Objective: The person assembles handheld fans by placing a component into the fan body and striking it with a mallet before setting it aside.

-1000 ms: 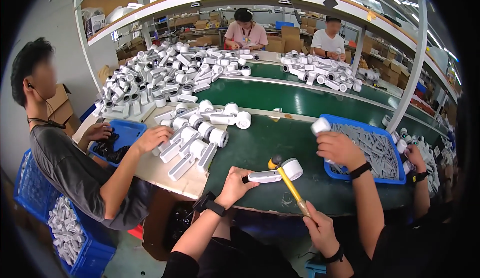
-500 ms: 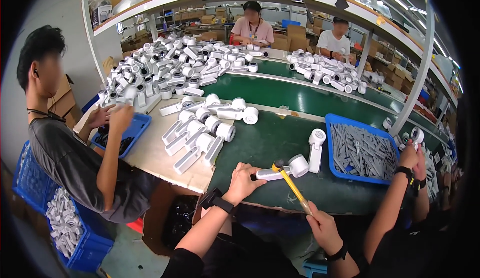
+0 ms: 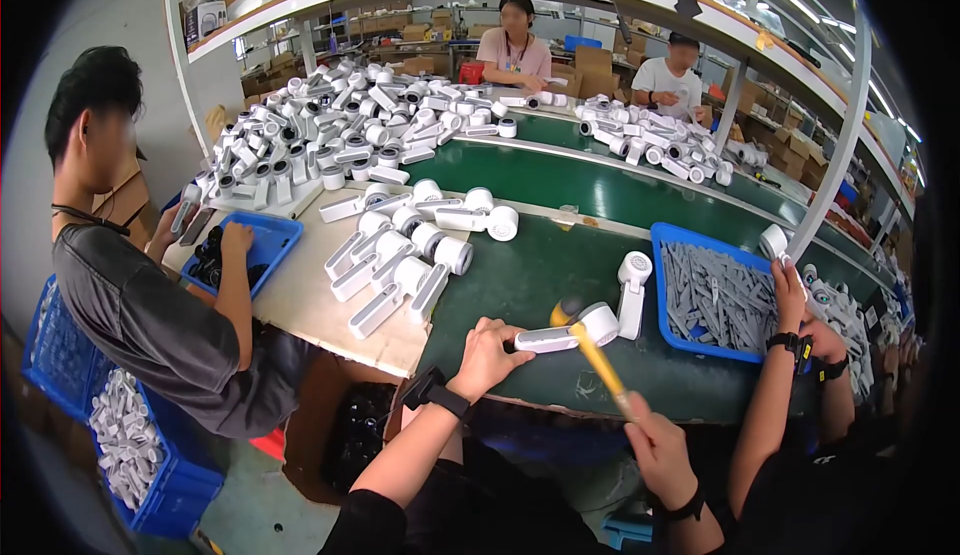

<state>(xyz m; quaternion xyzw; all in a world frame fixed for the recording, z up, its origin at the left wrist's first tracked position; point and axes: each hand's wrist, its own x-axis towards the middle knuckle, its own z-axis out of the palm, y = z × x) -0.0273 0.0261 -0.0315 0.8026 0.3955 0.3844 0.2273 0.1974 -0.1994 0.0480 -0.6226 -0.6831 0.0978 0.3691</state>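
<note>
On the green table lies a white handheld device (image 3: 548,340) with a round head and a grey strip along its handle. My left hand (image 3: 488,359) grips the end of that handle, fingers closed against the table. In my right hand (image 3: 662,453) is a small hammer (image 3: 602,367) with a yellow handle, smeared by motion. The hammer's head hovers over or beside the joint between the handle and the round head; whether it touches cannot be made out. A second white device (image 3: 632,293) rests just beyond the round head.
A blue tray (image 3: 712,355) of grey strips stands right, beside a co-worker's hands (image 3: 800,315). More white devices (image 3: 395,255) lie left on a pale board (image 3: 320,330). At left, another co-worker reaches into a blue tray (image 3: 285,240). A large pile of devices (image 3: 330,125) fills the far left.
The hammer has shifted slightly right and lifted with my right hand. My left hand keeps its grip. The left co-worker's one hand has lowered into the tray, and the right co-worker's hands have shifted.
</note>
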